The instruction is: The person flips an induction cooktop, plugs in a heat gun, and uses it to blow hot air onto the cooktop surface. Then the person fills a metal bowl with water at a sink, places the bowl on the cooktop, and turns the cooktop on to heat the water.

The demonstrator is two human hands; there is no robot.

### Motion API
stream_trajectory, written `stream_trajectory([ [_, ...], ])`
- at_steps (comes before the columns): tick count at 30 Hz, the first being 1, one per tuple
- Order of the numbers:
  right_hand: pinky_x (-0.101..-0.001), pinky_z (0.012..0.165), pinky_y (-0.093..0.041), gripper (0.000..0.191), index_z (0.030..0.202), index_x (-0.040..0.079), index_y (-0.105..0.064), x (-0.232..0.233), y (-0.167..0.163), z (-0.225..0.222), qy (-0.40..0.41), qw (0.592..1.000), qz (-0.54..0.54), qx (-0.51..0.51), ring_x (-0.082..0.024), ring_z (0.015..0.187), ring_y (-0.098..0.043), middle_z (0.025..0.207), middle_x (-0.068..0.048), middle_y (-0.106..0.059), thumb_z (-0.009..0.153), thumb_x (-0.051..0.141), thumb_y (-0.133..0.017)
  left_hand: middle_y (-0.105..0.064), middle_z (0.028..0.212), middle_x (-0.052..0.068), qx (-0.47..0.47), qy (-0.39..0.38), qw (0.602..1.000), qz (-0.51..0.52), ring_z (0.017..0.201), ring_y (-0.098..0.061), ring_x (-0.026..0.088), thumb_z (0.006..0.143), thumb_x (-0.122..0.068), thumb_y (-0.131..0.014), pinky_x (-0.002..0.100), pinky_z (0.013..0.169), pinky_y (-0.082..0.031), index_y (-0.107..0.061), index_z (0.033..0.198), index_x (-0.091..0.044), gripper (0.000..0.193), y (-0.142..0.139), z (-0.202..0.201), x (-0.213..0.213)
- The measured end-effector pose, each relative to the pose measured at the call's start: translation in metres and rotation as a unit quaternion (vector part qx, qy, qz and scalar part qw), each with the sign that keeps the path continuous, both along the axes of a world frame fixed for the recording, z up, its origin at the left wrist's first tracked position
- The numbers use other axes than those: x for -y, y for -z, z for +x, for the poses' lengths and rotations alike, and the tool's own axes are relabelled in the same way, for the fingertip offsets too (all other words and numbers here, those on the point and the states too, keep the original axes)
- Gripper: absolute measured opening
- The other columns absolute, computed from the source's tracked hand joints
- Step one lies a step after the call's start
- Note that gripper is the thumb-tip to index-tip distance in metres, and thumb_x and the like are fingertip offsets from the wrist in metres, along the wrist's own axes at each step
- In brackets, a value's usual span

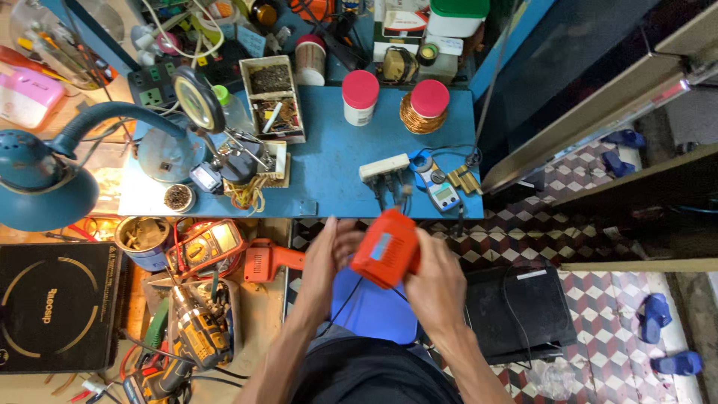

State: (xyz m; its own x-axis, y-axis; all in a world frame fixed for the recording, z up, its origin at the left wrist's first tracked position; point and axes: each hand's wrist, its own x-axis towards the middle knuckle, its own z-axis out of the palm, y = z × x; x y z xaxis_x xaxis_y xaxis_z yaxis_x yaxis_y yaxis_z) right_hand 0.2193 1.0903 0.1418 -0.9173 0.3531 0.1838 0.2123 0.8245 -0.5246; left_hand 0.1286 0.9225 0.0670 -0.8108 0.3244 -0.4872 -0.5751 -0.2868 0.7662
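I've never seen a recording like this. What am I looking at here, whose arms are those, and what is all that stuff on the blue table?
There is no machine here: a person wears a camera on the head, so you look straight down at their own two bare arms. The left hand and the right hand together hold an orange power-tool body with a dark cord hanging below it, above a blue stool. Ahead is a blue workbench. On it stand two white jars with red lids, a coil of copper wire, a white power strip, a small blue meter and a magnifying glass on a stand. To the left are a teal desk lamp, a yellow multimeter, a cordless drill and a black induction cooker. The floor is patterned tile.
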Motion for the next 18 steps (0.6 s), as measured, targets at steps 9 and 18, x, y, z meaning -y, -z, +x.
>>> stream_trajectory([
  [9,-0.0510,0.093,-0.051,0.064,0.138,-0.001,-0.049,0.054,0.052,-0.124,-0.021,0.998,-0.054,0.007,-0.045,0.112,-0.060,0.119,-0.025,-0.062,0.078,0.001,-0.070,-0.064,0.118,0.011,-0.018,-0.196,0.974,-0.111,0.096,-0.067,0.017,0.077,-0.032,-0.082,0.035,0.081,-0.057,-0.049,0.135,-0.005,0.072,-0.001,-0.071,-0.009],
  [18,-0.0427,0.078,-0.057,0.029,0.117,0.004,-0.072,-0.013,0.067,-0.111,0.067,0.973,-0.216,-0.042,-0.031,0.087,-0.074,0.101,-0.016,-0.074,0.095,0.022,-0.065,-0.064,0.108,0.006,-0.102,-0.234,0.957,-0.134,0.094,-0.063,0.014,0.086,-0.035,-0.080,0.027,0.083,-0.054,-0.055,0.124,0.001,0.059,0.066,-0.120,-0.011],
])
